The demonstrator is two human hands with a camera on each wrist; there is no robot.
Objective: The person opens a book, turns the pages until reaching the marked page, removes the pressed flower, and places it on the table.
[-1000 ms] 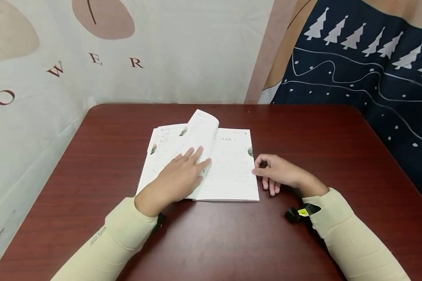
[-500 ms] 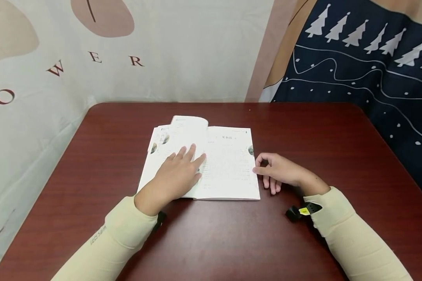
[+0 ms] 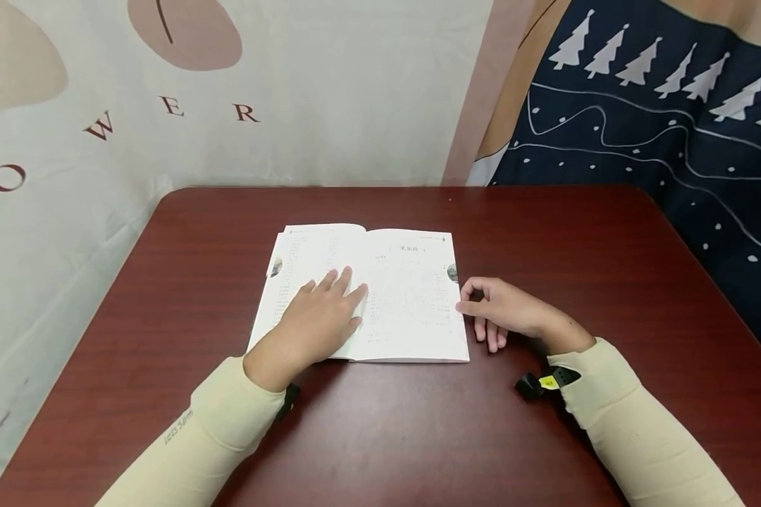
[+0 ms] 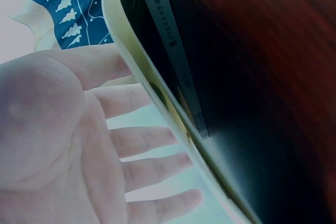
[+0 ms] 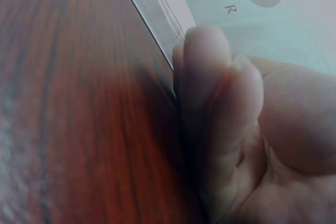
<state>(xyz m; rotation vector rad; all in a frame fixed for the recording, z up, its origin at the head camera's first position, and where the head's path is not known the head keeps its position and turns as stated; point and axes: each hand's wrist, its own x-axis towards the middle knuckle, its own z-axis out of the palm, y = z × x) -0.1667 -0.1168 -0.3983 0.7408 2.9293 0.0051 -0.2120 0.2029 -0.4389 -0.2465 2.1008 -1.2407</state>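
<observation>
Open book (image 3: 412, 303) on reddish-brown table (image 3: 418, 436): white pages, faint print, small roundish picture (image 3: 453, 272) near each outer edge. Left hand (image 3: 317, 317) rests on left page, fingers spread. Right hand (image 3: 507, 308) at right edge, forefinger bent; can't tell whether it pinches pages.

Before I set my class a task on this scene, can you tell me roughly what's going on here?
A person is handling a book that lies open on a dark red table. Their left hand is spread over the left page, while their right hand is at the book's right edge; whether it pinches a page is unclear. At this moment the book lies open with no page standing up.
</observation>
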